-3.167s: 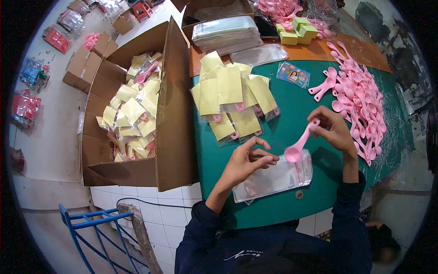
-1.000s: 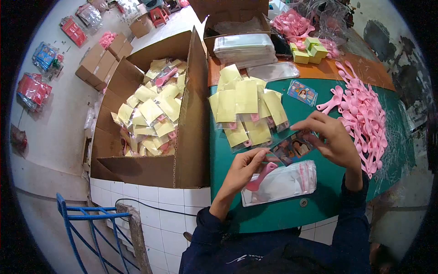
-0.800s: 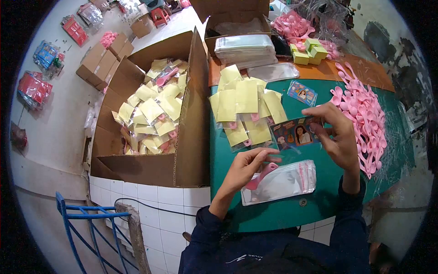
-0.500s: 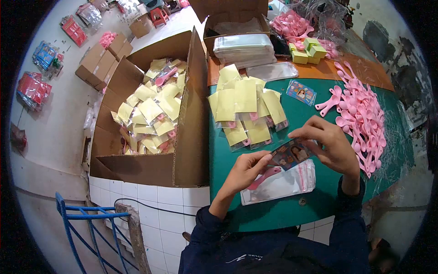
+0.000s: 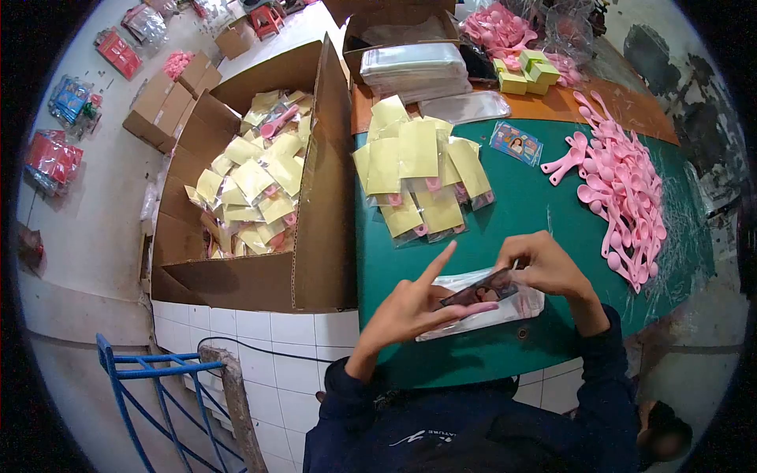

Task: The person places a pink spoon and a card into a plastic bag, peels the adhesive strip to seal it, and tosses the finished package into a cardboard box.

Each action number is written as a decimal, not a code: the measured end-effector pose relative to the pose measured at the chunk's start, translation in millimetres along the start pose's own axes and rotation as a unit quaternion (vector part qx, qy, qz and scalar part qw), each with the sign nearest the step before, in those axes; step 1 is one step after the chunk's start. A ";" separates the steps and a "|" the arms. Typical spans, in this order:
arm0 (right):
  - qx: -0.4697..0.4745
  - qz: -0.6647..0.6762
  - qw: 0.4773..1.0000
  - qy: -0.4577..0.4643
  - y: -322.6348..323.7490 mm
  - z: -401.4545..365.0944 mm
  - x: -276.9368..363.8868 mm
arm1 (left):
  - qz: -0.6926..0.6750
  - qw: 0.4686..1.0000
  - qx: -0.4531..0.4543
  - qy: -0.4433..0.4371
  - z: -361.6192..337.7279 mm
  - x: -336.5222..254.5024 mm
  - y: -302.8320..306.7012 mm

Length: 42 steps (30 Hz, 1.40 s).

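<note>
A dark printed card (image 5: 482, 291) is held low over the green table, between my two hands. My left hand (image 5: 410, 309) has its thumb and lower fingers closed on the card and a pink spoon (image 5: 478, 308), with the index finger stretched out. My right hand (image 5: 546, 264) pinches the card's right end; the fingertips are partly hidden. Beneath them lies a stack of clear plastic bags (image 5: 520, 306). Bagged yellow cards (image 5: 418, 150) lie in a pile beyond my left hand. Further back is a small stack of blue printed cards (image 5: 516, 143).
A heap of pink spoons (image 5: 623, 189) covers the green table's (image 5: 516, 205) right side. A large cardboard box (image 5: 327, 189) of bagged yellow cards stands left. Behind are clear bag stacks (image 5: 414, 71) and yellow-green boxes (image 5: 527, 75). A blue metal frame (image 5: 150, 364) stands lower left.
The card has tilted and moved down and left over the bags. My left index finger has stretched out, and the spoon is now beside the card. The whole view has shifted slightly.
</note>
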State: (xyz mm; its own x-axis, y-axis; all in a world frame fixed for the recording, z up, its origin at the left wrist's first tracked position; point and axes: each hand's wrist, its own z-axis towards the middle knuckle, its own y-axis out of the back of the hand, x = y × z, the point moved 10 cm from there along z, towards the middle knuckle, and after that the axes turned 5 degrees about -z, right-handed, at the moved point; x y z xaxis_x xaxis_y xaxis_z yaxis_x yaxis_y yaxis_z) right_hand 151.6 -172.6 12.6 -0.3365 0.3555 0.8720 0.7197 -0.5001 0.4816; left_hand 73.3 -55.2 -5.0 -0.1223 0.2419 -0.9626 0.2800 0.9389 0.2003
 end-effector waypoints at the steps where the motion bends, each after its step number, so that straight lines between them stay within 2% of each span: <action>1: -0.025 0.017 0.999 -0.020 4.2 -4.4 -7.7 | -0.051 0.998 0.019 -0.010 -4.6 10.2 2.1; 2: -0.035 0.013 0.998 -0.048 5.5 -8.7 -16.6 | -0.102 0.994 0.036 -0.020 -8.9 15.2 1.6; 4: -0.055 0.005 0.993 -0.103 6.0 -17.8 -32.4 | -0.153 0.988 -0.010 -0.023 -14.1 20.1 8.9; 6: -0.033 0.170 0.979 -0.106 -7.4 -21.4 -34.4 | -0.196 0.979 -0.047 -0.032 -15.3 28.2 14.3; 7: -0.022 0.251 0.962 -0.108 -13.6 -23.2 -34.2 | -0.170 0.984 -0.055 -0.020 -16.1 29.3 16.4; 10: -0.011 0.198 0.964 -0.176 -18.3 -32.0 -35.4 | -0.243 0.969 -0.040 0.017 -16.8 31.6 10.5; 13: -0.053 0.208 0.965 -0.150 -18.4 -34.5 -37.1 | -0.263 0.965 -0.006 0.020 -18.3 29.1 1.0; 17: -0.079 0.189 0.969 -0.137 -18.2 -36.3 -35.3 | -0.197 0.980 0.007 0.010 -18.3 24.4 -5.4; 20: -0.138 0.136 0.973 -0.126 -6.8 -39.3 -22.5 | -0.041 0.995 -0.095 -0.010 -23.1 24.2 11.4; 23: -0.191 -0.025 0.981 -0.029 -1.1 -41.6 2.9 | 0.020 0.967 -0.239 -0.081 -34.7 16.2 18.7; 25: -0.115 -0.048 0.991 0.049 -23.3 -31.4 32.4 | -0.160 0.974 -0.163 -0.014 -35.5 35.7 -11.2; 26: -0.075 -0.058 0.992 0.088 -33.5 -29.9 45.2 | -0.248 0.961 -0.123 0.022 -40.0 44.8 -27.1; 27: 0.004 -0.110 0.986 0.128 -50.4 -32.2 52.9 | -0.212 0.970 -0.106 0.053 -44.0 55.4 -34.9; 30: 0.077 -0.133 0.982 0.105 -70.9 -38.9 46.5 | -0.265 0.956 -0.103 0.072 -57.5 61.8 -46.4; 31: 0.059 -0.178 0.975 0.119 -70.9 -39.9 49.1 | -0.269 0.956 -0.100 0.066 -60.5 62.2 -49.6; 42: 0.068 -0.233 0.959 0.144 -99.0 -47.0 40.3 | -0.239 0.964 -0.094 0.069 -66.2 66.4 -62.5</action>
State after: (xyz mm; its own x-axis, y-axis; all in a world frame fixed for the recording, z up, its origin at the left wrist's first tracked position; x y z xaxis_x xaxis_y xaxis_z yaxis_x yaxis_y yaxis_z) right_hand 38.3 -145.9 4.1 -0.7810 0.2735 0.5615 0.5155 -0.2253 0.8267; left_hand -15.3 -81.6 -69.3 -0.3230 -0.2114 -0.9225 -0.0159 0.9758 -0.2181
